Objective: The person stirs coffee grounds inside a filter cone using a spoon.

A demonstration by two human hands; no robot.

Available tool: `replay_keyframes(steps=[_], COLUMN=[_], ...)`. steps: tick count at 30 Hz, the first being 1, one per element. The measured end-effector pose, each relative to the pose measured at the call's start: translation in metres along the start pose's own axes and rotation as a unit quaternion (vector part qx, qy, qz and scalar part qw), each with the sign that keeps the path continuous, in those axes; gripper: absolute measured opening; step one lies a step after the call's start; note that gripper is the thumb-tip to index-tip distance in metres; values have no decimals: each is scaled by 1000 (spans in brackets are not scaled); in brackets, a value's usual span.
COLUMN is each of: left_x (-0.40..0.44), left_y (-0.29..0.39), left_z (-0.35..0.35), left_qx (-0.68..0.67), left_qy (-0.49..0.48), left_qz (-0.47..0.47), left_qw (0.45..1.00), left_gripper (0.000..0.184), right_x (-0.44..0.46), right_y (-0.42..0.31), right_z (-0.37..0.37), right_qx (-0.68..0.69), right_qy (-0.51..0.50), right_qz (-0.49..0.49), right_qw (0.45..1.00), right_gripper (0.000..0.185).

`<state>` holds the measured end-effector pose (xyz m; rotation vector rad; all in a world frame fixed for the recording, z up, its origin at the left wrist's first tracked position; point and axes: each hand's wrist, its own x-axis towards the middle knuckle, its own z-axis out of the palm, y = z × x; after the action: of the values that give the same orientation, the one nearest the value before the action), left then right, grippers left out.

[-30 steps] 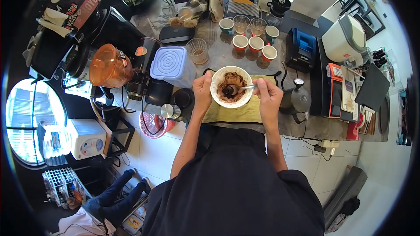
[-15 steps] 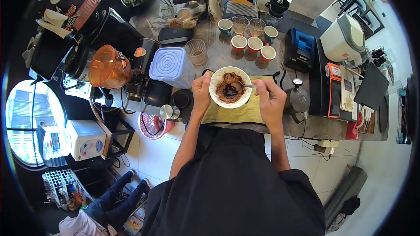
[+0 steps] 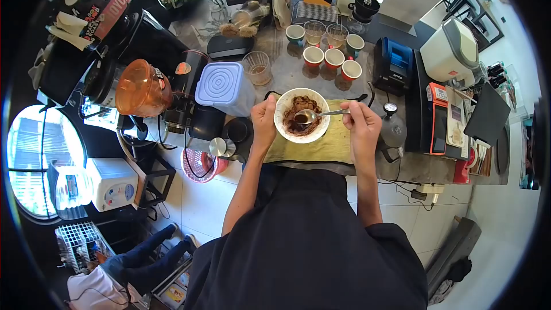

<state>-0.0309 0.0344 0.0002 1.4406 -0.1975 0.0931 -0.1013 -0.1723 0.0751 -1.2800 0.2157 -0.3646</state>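
A white bowl [image 3: 279,116] with dark brown, wet-looking contents smeared up its inside is at the middle of the view, over a yellow-green cloth [image 3: 338,146]. My left hand [image 3: 264,119] grips the bowl's left rim, fingers closed. In my right hand [image 3: 361,120] is a metal spoon [image 3: 333,112], pinched by the end of its handle. The spoon's head is inside the bowl and holds some dark brown stuff.
Several small cups [image 3: 334,58] and glasses stand behind the bowl. Left are a lidded plastic tub [image 3: 221,83], an empty glass [image 3: 257,69] and a coffee grinder [image 3: 143,88]. A grey bottle [image 3: 391,128] stands right. Another person's legs [image 3: 149,258] show lower left.
My right hand has moved slightly right. The spoon's head, earlier down in the dark contents, now shows its bowl facing up. The other person at lower left has shifted.
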Motion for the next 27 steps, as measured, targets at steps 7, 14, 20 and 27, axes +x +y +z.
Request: replay_keyframes(steps=[7,14,20,27], left_x=[-1,-2,-2,-3], left_y=[4,2,8,10], left_z=[2,0,8,8], left_qx=[-9,-12,-23,-29], left_qy=[1,3,22,24], left_qz=[-4,-5,-6,-9], left_qw=[1000,1000,999,999], left_gripper=[47,48,50,49], right_x=[-6,-7,-2,-9], right_y=[-18,7,4,-28], right_z=[13,13,-1,5], right_qx=[-181,-188,-9,-112], right_qy=[-11,-30,13,9], right_qz=[-53,-25,11,-61], right_qw=[982,981,1000,992], right_gripper=[20,21,23,24])
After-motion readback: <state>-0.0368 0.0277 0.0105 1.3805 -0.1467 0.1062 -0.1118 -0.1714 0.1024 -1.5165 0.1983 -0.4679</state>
